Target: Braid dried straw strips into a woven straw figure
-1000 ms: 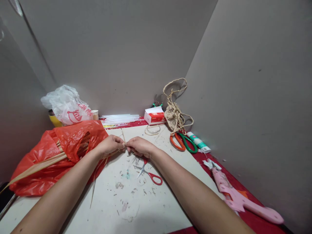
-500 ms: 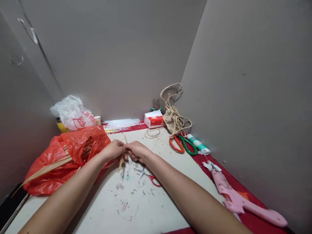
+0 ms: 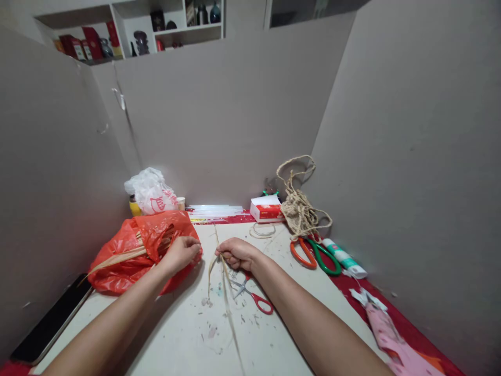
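My right hand (image 3: 237,254) is closed in a pinch over the middle of the white board (image 3: 188,334). It grips dry straw strips (image 3: 224,277). One end sticks up past the fingers, a short strip hangs curved, and a long one trails toward the front edge. Just left of it, apart, my left hand (image 3: 183,253) has its fingers curled together in front of the orange plastic bag (image 3: 117,261). Whether a thin strand is between those fingertips cannot be made out. Small red-handled scissors (image 3: 261,303) lie with blades parted beneath my right wrist.
Large scissors with orange and green handles (image 3: 323,257), a rope bundle (image 3: 299,214) and a white-green tube (image 3: 344,258) lie at right. A pink glue gun (image 3: 391,334) is nearer. A phone (image 3: 50,324) lies left. A small red-white box (image 3: 266,209) stands behind. Grey partitions enclose the table.
My hands have come apart, the left moving away to the left while the right keeps the straw strips. The strips now hang long below it. The view has tilted up, showing shelves.
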`<move>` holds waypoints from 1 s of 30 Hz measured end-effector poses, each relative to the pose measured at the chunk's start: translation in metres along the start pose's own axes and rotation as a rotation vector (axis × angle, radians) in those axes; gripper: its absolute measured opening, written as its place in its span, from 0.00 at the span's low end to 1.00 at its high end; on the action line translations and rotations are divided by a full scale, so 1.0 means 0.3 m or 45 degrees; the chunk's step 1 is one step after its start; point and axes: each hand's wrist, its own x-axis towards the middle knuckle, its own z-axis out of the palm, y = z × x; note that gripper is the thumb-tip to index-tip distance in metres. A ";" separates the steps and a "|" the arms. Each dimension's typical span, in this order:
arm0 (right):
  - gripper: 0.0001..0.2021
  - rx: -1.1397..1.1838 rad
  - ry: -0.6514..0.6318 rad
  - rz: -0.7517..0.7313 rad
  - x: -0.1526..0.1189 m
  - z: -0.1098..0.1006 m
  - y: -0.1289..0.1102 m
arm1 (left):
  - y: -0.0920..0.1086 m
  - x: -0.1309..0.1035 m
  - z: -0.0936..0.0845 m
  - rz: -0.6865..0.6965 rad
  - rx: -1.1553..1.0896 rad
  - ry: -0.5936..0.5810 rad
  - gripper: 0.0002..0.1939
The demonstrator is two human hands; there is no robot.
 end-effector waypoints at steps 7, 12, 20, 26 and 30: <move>0.06 -0.205 -0.053 -0.060 0.000 -0.013 0.002 | -0.038 0.104 0.151 -0.158 -0.119 -0.189 0.12; 0.05 -0.370 -0.020 -0.142 0.010 -0.038 0.008 | -0.065 0.121 0.140 -0.101 -0.065 -0.190 0.10; 0.05 -0.719 0.226 -0.312 0.019 -0.040 0.032 | -0.066 0.143 0.142 -0.117 0.004 -0.198 0.09; 0.08 -1.302 0.435 -0.498 0.012 -0.024 0.027 | -0.057 0.129 0.126 -0.132 -0.014 -0.276 0.09; 0.10 -1.522 0.513 -0.492 -0.001 -0.007 0.025 | -0.059 0.122 0.123 -0.123 -0.033 -0.303 0.08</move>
